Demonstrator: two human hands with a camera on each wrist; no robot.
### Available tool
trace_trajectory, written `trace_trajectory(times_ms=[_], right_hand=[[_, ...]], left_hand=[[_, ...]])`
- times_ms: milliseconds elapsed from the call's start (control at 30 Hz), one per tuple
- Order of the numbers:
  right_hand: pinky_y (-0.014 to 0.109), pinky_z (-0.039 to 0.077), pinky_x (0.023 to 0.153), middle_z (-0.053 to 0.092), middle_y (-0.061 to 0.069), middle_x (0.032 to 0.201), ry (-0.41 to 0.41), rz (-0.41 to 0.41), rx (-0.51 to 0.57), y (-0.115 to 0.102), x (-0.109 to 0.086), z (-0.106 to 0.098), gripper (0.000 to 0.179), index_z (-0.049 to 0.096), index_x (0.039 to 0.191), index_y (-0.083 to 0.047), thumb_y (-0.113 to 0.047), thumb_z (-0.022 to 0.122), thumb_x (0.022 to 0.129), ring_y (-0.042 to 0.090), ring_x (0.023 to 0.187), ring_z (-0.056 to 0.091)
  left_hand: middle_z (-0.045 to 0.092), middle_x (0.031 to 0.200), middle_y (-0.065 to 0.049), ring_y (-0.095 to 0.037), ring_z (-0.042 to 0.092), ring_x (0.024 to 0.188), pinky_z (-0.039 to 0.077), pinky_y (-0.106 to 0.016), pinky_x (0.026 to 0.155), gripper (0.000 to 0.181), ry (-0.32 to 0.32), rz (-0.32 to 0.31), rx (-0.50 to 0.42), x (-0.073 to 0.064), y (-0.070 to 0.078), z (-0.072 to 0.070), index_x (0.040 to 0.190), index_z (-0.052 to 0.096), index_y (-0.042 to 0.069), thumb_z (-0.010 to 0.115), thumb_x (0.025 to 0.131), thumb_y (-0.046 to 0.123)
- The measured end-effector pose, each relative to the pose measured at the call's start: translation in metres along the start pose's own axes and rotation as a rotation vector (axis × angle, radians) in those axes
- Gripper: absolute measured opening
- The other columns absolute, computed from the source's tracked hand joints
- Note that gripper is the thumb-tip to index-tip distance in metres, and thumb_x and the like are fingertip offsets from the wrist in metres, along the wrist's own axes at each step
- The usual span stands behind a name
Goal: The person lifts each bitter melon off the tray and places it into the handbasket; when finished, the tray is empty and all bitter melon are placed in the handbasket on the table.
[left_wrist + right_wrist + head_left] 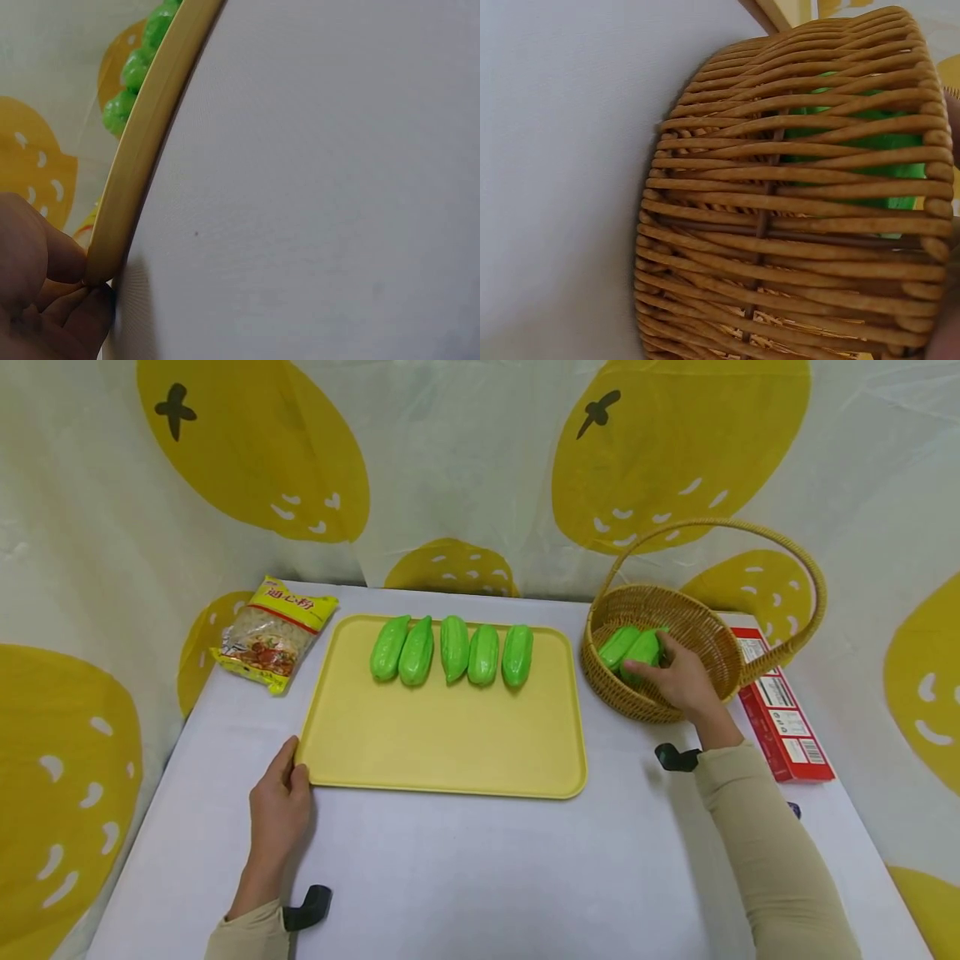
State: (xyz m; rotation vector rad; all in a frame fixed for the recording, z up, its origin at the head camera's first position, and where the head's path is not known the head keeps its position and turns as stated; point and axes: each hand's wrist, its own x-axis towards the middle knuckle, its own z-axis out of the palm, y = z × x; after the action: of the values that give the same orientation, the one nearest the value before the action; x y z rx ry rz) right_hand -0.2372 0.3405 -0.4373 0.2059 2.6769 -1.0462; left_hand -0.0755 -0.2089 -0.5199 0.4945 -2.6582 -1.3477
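On the yellow tray [442,743] several glossy green ridged fruits [416,652] lie side by side along its far half. My left hand [279,806] pinches the tray's near left corner; the left wrist view shows thumb and fingers on either side of the rim. At the right stands a wicker basket [637,697] with a tall handle. Inside it are two more green fruits, and my right hand [682,677] reaches over the rim, thumb and fingers round the nearer green ridged fruit [642,652]. Through the weave, the right wrist view shows some green [855,150].
A yellow bag of pasta [277,635] lies left of the tray, near the back. To the right of the basket, partly behind it, a red box [787,727] lies along the table edge. A patterned cloth [465,468] hangs behind the white table [487,877].
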Motion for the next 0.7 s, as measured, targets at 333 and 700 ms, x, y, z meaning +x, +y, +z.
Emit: trace_trajectory(times_ms=[333,700], right_hand=[[0.066,0.024,0.124,0.016,0.032,0.166,-0.011,0.029,-0.005,-0.001,0.005,0.001,0.105,0.001,0.164,-0.005,-0.049,0.067,0.095,0.05,0.148,0.026],[0.068,0.024,0.124,0.018,0.036,0.162,-0.075,0.053,-0.024,0.001,0.011,0.002,0.104,0.001,0.161,0.005,-0.043,0.068,0.097,0.05,0.145,0.026]], left_hand=[[0.041,0.16,-0.022,-0.036,0.043,0.147,0.043,-0.054,0.117,0.051,0.008,-0.012,0.008,0.0,-0.002,0.001,0.156,0.037,0.0,0.042,0.106,0.004],[0.041,0.16,-0.021,-0.037,0.042,0.148,0.043,-0.054,0.117,0.051,0.003,-0.018,0.013,0.001,-0.001,0.002,0.157,0.035,0.001,0.041,0.106,0.005]])
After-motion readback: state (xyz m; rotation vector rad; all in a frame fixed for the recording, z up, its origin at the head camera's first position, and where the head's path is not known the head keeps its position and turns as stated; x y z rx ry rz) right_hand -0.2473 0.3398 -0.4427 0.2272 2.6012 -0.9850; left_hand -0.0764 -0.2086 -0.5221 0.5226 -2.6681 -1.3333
